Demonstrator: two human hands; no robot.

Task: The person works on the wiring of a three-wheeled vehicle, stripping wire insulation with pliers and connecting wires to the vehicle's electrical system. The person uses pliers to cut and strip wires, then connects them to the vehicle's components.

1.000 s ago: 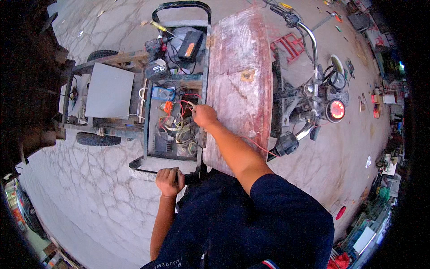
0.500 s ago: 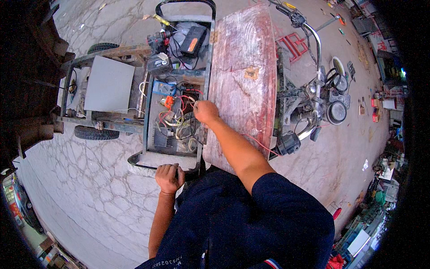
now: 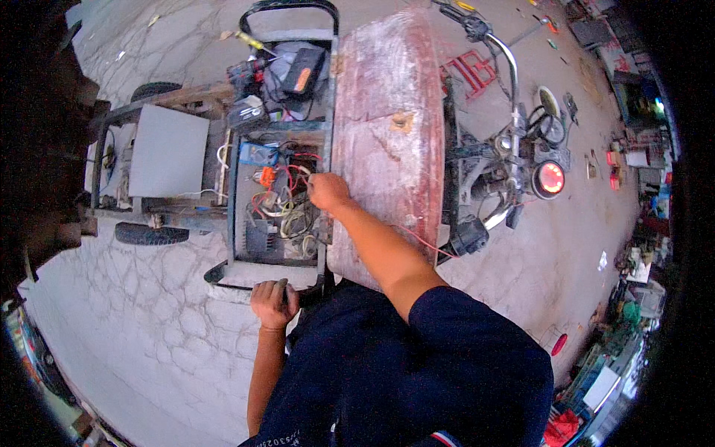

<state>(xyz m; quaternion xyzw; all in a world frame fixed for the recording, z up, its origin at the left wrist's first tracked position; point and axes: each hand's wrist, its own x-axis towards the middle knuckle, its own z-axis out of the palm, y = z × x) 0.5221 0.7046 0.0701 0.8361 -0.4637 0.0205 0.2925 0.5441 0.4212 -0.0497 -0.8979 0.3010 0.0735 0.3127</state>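
My right hand (image 3: 329, 192) is closed at the right edge of an open compartment in the dark metal frame, next to the tangled wires (image 3: 294, 216). What its fingers pinch is hidden. Red wires (image 3: 299, 170) run close to its fingertips. Lower down, my left hand (image 3: 273, 304) wraps over the black metal rail (image 3: 223, 281) at the frame's near end. A blue meter-like device (image 3: 258, 154), an orange connector (image 3: 266, 176) and a finned grey block (image 3: 257, 237) sit in the compartment. The round gauge (image 3: 550, 178) by the handlebar glows red.
A worn reddish board (image 3: 387, 141) lies right of the compartment, before the chrome handlebar (image 3: 512, 82). Beyond the compartment are a cordless drill (image 3: 246, 74), a black box (image 3: 304, 71) and a yellow-handled screwdriver (image 3: 249, 39). A grey panel (image 3: 169, 153) covers the frame between tyres.
The round gauge was dark and is now lit red. The whole view has shifted slightly, while both hands keep nearly the same places on the frame.
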